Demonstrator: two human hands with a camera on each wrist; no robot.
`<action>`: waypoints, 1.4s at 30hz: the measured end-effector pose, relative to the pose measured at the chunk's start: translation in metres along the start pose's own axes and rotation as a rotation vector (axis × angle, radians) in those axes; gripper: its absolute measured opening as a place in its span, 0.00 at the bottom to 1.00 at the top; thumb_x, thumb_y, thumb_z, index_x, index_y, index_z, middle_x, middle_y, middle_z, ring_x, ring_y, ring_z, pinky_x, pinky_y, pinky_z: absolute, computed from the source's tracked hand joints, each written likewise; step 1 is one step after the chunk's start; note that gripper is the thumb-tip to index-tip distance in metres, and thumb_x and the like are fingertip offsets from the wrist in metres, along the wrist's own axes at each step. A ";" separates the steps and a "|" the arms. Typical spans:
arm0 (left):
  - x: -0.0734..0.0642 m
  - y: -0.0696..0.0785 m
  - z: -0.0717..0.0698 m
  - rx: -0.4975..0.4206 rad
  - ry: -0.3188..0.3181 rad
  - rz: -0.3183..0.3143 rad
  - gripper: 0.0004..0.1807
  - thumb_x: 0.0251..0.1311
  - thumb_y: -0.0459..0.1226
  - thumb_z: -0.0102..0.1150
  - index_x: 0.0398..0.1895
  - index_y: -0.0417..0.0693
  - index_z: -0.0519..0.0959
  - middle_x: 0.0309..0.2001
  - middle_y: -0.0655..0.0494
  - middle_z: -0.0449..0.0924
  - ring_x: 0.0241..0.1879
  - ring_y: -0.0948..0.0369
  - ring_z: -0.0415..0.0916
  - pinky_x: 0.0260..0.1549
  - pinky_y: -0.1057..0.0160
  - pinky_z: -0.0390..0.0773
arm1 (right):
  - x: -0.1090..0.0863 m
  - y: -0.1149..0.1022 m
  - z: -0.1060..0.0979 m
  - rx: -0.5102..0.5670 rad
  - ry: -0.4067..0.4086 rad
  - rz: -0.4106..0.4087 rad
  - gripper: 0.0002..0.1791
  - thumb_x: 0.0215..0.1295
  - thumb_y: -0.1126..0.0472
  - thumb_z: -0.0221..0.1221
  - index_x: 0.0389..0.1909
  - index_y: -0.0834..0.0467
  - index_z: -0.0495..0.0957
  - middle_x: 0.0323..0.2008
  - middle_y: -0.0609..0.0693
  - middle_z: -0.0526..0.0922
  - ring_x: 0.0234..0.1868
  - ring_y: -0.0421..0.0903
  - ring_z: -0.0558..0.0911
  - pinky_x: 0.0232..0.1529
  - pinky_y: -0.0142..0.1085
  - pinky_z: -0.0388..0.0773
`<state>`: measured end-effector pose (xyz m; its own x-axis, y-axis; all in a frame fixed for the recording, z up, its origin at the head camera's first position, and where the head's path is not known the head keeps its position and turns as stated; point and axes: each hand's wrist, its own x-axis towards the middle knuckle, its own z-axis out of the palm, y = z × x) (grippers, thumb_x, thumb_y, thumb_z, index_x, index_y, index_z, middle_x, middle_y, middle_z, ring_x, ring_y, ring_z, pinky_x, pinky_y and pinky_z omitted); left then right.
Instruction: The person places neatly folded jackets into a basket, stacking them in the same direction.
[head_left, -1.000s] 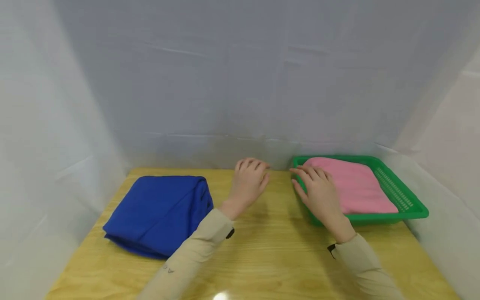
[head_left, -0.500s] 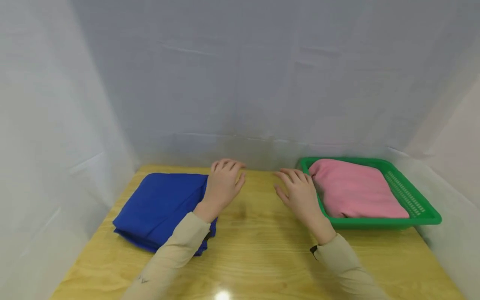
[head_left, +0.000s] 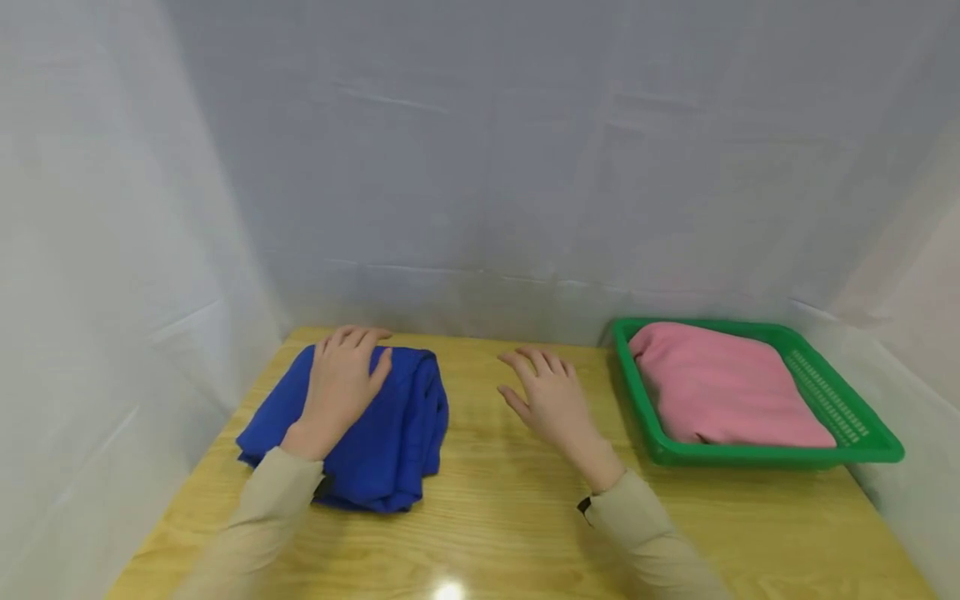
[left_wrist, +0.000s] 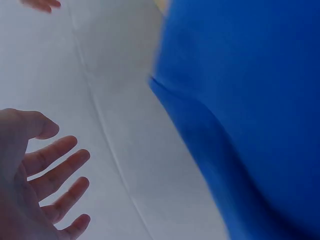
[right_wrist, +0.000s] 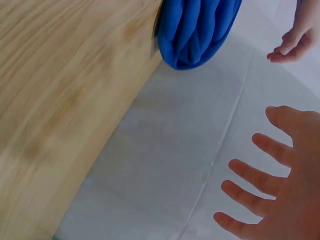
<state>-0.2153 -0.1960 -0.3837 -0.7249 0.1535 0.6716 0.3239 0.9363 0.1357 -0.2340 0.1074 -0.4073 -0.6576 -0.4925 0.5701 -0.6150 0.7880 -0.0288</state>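
Observation:
On the left of the table lies a folded blue cloth point(head_left: 390, 417), its layered, rolled edge facing right. My left hand point(head_left: 341, 387) hovers above it in the head view, overlapping its middle, with fingers spread and relaxed. In the left wrist view the blue cloth point(left_wrist: 245, 100) fills the right side, apart from the fingers point(left_wrist: 60, 172). My right hand point(head_left: 551, 400) is held over the table between the cloth and the basket, holding nothing. The right wrist view shows its fingers point(right_wrist: 255, 175) loosely spread, and the cloth's rounded folds point(right_wrist: 195, 35) beyond.
A green plastic basket point(head_left: 757, 457) stands at the right of the wooden table point(head_left: 487, 533), with a folded pink cloth point(head_left: 727, 387) inside. White sheeting point(head_left: 525, 167) hangs behind the table and along both sides.
Both hands have moved left, the left one from right of the blue cloth to over it, the right one away from the basket's left edge. The view has shifted slightly.

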 end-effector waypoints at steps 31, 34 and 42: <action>-0.102 -0.130 -0.020 -0.049 -0.433 -0.135 0.28 0.79 0.45 0.45 0.74 0.39 0.65 0.69 0.30 0.67 0.64 0.28 0.64 0.58 0.28 0.66 | 0.033 -0.111 0.074 0.004 -0.486 -0.038 0.43 0.70 0.29 0.48 0.81 0.41 0.53 0.81 0.52 0.50 0.78 0.58 0.56 0.68 0.61 0.66; -0.104 -0.130 -0.017 -0.082 -0.435 -0.141 0.28 0.79 0.45 0.44 0.75 0.41 0.65 0.69 0.31 0.68 0.64 0.28 0.63 0.58 0.28 0.65 | 0.032 -0.112 0.076 0.018 -0.520 -0.012 0.43 0.70 0.30 0.50 0.81 0.41 0.53 0.81 0.51 0.48 0.79 0.58 0.55 0.69 0.62 0.63; -0.103 -0.128 -0.016 -0.090 -0.411 -0.119 0.26 0.78 0.44 0.46 0.73 0.41 0.68 0.70 0.32 0.67 0.64 0.29 0.63 0.56 0.26 0.64 | 0.030 -0.112 0.080 -0.010 -0.505 0.006 0.43 0.69 0.29 0.51 0.80 0.41 0.55 0.81 0.51 0.50 0.78 0.59 0.56 0.69 0.62 0.63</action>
<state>-0.1721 -0.3368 -0.4588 -0.9362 0.1765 0.3040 0.2623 0.9265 0.2698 -0.2197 -0.0254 -0.4522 -0.7907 -0.6038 0.1014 -0.6085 0.7932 -0.0218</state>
